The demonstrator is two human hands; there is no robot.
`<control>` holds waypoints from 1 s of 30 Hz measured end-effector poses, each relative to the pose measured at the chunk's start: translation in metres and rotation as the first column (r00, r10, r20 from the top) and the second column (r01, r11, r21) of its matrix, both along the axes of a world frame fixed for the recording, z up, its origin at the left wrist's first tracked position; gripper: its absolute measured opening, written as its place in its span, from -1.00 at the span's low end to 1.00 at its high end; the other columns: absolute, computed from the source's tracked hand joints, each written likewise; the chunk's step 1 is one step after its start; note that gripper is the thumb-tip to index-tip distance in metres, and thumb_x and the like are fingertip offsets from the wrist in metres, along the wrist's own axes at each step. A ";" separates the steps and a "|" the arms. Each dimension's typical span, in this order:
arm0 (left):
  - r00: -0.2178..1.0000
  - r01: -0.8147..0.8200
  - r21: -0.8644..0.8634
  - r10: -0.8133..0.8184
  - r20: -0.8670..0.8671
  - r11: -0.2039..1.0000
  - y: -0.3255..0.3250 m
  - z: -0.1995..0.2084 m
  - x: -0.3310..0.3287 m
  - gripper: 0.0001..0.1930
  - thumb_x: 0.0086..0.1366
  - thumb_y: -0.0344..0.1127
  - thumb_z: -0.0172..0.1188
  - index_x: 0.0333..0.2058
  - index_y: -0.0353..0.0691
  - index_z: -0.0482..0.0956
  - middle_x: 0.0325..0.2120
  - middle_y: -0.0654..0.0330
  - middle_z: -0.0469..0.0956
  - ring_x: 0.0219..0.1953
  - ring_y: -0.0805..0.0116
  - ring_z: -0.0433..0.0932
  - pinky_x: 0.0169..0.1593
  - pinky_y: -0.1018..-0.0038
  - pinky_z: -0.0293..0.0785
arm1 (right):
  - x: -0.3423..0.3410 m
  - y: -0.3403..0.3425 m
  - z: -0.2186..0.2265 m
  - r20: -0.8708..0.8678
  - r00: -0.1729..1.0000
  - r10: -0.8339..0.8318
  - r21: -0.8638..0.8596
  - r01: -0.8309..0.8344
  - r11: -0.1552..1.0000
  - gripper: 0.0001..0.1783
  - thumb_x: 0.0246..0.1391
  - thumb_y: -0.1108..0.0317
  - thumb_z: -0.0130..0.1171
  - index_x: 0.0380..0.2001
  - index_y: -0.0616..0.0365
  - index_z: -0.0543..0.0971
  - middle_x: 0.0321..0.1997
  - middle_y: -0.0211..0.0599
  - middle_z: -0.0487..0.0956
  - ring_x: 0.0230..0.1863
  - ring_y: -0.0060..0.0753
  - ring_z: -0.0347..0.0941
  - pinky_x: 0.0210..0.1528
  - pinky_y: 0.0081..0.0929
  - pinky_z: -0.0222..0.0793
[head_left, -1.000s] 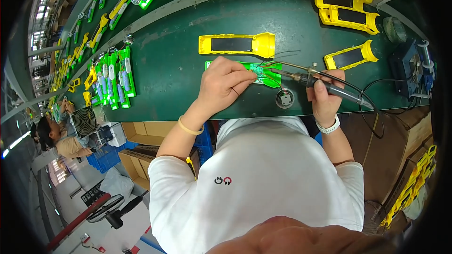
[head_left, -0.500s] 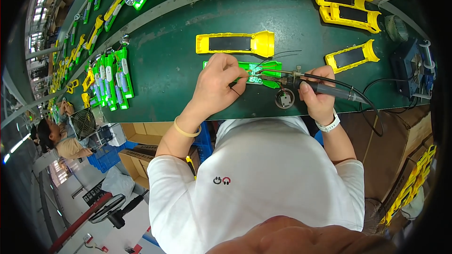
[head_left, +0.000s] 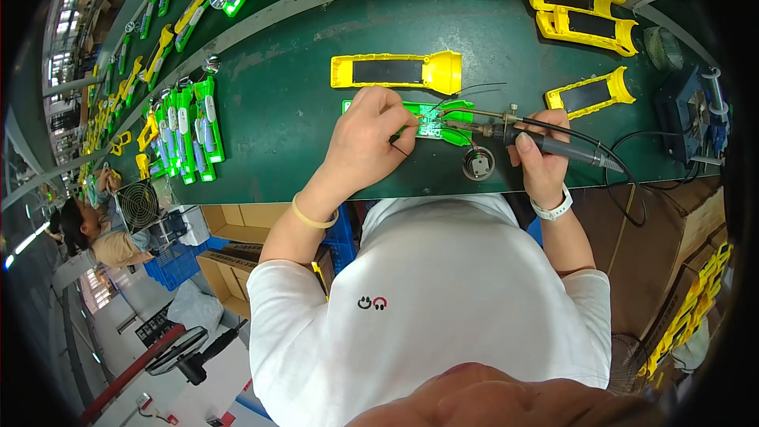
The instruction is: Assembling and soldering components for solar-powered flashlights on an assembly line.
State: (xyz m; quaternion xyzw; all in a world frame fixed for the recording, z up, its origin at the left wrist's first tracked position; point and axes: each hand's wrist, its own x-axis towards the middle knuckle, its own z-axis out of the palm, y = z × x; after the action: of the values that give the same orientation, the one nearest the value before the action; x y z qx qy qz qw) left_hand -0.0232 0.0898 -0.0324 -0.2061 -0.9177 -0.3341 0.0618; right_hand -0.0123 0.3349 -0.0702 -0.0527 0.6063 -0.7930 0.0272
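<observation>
Fingers of the left hand [head_left: 365, 138] have crept rightward along the green shell [head_left: 451, 120] since half a second ago, and now pinch at the small board [head_left: 431, 122] in its middle. That grip is closed on something thin there, likely a wire, though it's too fine to be sure. Over at centre-right, the right hand [head_left: 541, 160] is wrapped tight around the soldering iron [head_left: 553, 145], tip [head_left: 452, 122] laid in from the right and sitting on or just above the board's right edge.

Trouble spots, as I see it: the left fingertips are very near the hot tip, so a small slip could burn them. Thin black wires [head_left: 474, 88] arch just above the work, and the iron's shaft passes close under them; a drift upward could scorch the insulation. Linger too long and the green plastic around the board may soften. The iron's cable [head_left: 632, 190] loops off the counter [head_left: 300, 111] edge at right, and a snag there would jerk the tip.

A round part [head_left: 478, 164] sits just below the shell, a yellow housing [head_left: 395, 71] just above it; a nudge of either could shift the shell.
</observation>
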 end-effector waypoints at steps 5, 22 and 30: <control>1.000 -0.003 -0.026 0.002 -0.030 1.000 0.000 0.000 0.002 -0.83 -0.16 -0.49 0.31 -0.51 -0.21 0.54 -0.50 0.20 0.37 -0.40 0.26 0.39 -0.36 0.44 0.38 | 0.002 0.003 0.003 -0.002 1.000 -0.017 0.014 0.017 1.000 -0.69 0.01 0.42 0.16 -0.29 0.18 0.22 -0.49 -0.36 0.39 -0.60 -0.70 0.25 -0.57 -0.74 0.20; 0.946 0.187 -0.048 -0.193 -0.261 0.981 -0.005 -0.004 0.003 -0.76 -0.14 -0.51 0.25 -0.38 -0.20 0.59 -0.52 0.21 0.44 -0.42 0.26 0.44 -0.35 0.42 0.41 | 0.017 -0.002 0.002 0.062 0.990 -0.129 -0.058 0.133 0.989 -0.70 0.03 0.41 0.14 -0.29 0.16 0.22 -0.47 -0.35 0.39 -0.61 -0.67 0.27 -0.58 -0.72 0.23; 0.938 0.241 -0.192 -0.279 -0.207 0.951 -0.003 0.005 -0.001 -0.80 -0.11 -0.46 0.19 -0.40 -0.24 0.57 -0.53 0.21 0.42 -0.40 0.27 0.45 -0.34 0.43 0.43 | 0.018 0.001 -0.005 0.076 0.992 -0.097 -0.005 0.098 0.995 -0.71 0.01 0.44 0.14 -0.31 0.17 0.22 -0.46 -0.35 0.40 -0.57 -0.70 0.27 -0.53 -0.72 0.24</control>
State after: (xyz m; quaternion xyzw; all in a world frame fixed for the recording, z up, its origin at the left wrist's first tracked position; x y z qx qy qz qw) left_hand -0.0243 0.0864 -0.0272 -0.3677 -0.8931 -0.2364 0.1063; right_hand 0.0057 0.3358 -0.0749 0.0069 0.6033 -0.7974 0.0113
